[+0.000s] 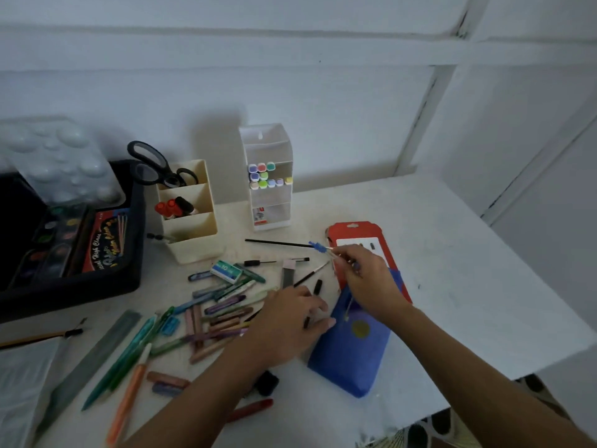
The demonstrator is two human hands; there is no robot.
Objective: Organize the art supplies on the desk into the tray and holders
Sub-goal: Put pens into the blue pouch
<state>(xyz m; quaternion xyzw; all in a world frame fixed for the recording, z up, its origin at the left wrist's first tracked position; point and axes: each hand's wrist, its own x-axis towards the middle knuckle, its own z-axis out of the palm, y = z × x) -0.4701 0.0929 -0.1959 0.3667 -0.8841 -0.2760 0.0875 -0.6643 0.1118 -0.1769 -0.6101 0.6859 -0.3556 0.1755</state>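
Right hand [365, 279] pinches a thin pale-tipped paintbrush [335, 253]; left hand [290, 321] lies flat, fingers apart. Keep the pinch firm and carry it, bristles up, to the cream tiered plastic holder [189, 218] at ten o'clock.

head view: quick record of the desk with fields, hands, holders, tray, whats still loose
left hand: fingers straight, at edge of blue pouch
right hand: pinches thin stick, blurred, over red pack
cream holder: scissors, red markers
clear holder: pastel markers
tray: paint set
loose on desk: pens and crayons, ruler
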